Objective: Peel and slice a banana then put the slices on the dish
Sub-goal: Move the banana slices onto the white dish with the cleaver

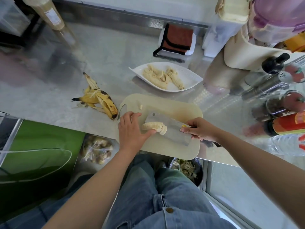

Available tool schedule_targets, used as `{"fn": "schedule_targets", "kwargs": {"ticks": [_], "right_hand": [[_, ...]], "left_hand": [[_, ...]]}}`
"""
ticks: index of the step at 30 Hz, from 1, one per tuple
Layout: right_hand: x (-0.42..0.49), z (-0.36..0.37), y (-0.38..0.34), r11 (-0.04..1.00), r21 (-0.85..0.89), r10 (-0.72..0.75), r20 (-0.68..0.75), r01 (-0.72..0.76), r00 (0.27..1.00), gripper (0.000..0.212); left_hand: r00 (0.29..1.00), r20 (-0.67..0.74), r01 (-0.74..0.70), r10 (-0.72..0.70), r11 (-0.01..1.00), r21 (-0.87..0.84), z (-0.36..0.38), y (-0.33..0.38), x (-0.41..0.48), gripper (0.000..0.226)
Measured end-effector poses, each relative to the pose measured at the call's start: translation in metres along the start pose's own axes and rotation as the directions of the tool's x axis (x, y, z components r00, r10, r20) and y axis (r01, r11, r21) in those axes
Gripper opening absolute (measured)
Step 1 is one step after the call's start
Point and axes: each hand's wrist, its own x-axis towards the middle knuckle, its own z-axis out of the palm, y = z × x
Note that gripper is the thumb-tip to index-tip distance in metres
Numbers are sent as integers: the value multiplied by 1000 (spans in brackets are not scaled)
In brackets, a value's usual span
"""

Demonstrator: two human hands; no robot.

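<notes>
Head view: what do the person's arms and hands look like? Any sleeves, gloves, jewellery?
The left arm and right arm are bare, with no sleeve in view. The left hand and right hand wear no gloves, and no watch, ring or bracelet shows. No cables or markings are visible on them. Below them is blue denim with a round metal button.

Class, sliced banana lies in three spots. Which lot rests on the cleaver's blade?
The row of slices held by the left hand, not the heap on the dish or the lone piece on the board.
</notes>
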Motion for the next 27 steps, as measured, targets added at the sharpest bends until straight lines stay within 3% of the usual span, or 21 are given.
{"fn": "schedule_targets", "kwargs": {"ticks": [6,13,21,27], "right_hand": [[-5,-12,-9,995,99,17,9,-18,1000,34],[-7,-35,-34,988,155,2,-107,15,994,33],[13,-66,-49,977,208,9,-291,54,957,36],[22,-85,-36,983,181,71,-457,14,886,38]], "left_hand": [[998,-42,-52,45,984,-171,-10,17,20,60],[983,-150,-148,109,948,-280,-32,54,64,49],[983,-152,-128,105,980,-150,-33,81,136,57],[991,1,-133,133,991,-31,-20,89,169,55]]}}
